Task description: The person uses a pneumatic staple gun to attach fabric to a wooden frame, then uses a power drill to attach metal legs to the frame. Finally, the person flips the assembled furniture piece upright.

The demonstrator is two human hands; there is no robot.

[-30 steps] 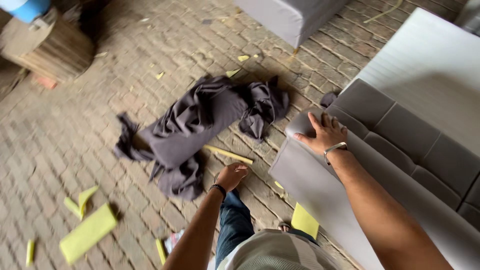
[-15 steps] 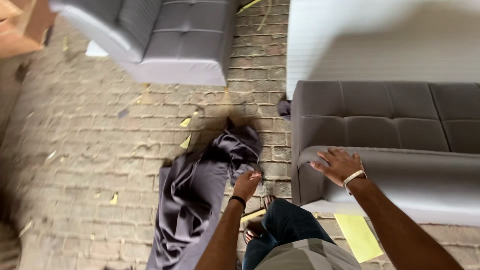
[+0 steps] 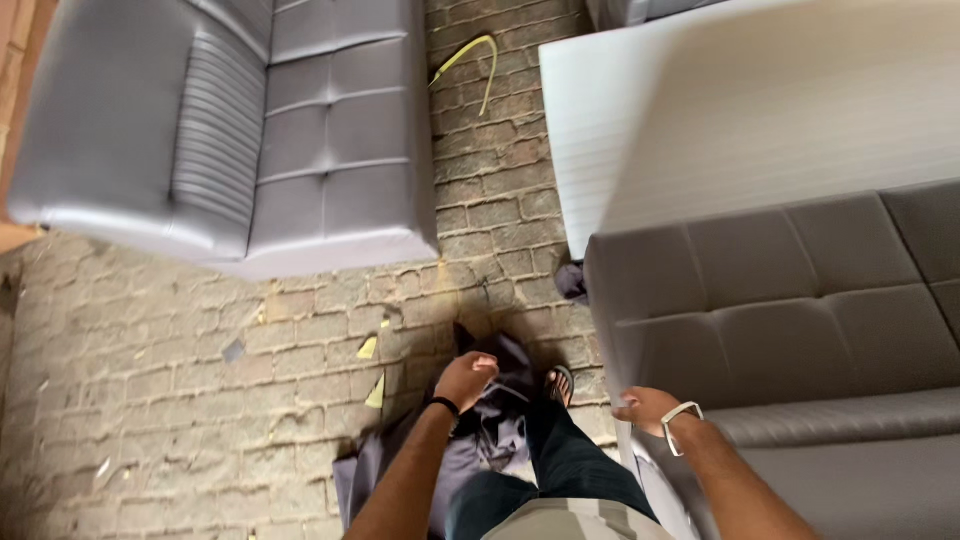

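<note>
My left hand (image 3: 465,378), with a black band at the wrist, is closed on a dark grey cloth (image 3: 490,425). The cloth hangs down onto the brick floor (image 3: 150,380) beside my legs. My right hand (image 3: 645,405), with a white wristband, hovers at the front corner of a grey tufted sofa (image 3: 780,300). Its fingers are loosely curled and hold nothing. Whether it touches the sofa's edge I cannot tell. My sandalled foot (image 3: 560,382) stands between the cloth and the sofa.
A second grey sofa (image 3: 300,150) lies at the upper left. A white sheet (image 3: 750,100) rests behind the right sofa. A yellow strip (image 3: 470,55), small yellow foam scraps (image 3: 368,348) and a dark cloth scrap (image 3: 572,282) lie on the bricks.
The view has swung toward the far sofa. My left hand has lifted the cloth closer to my legs. My right hand has come off the sofa's arm to its corner.
</note>
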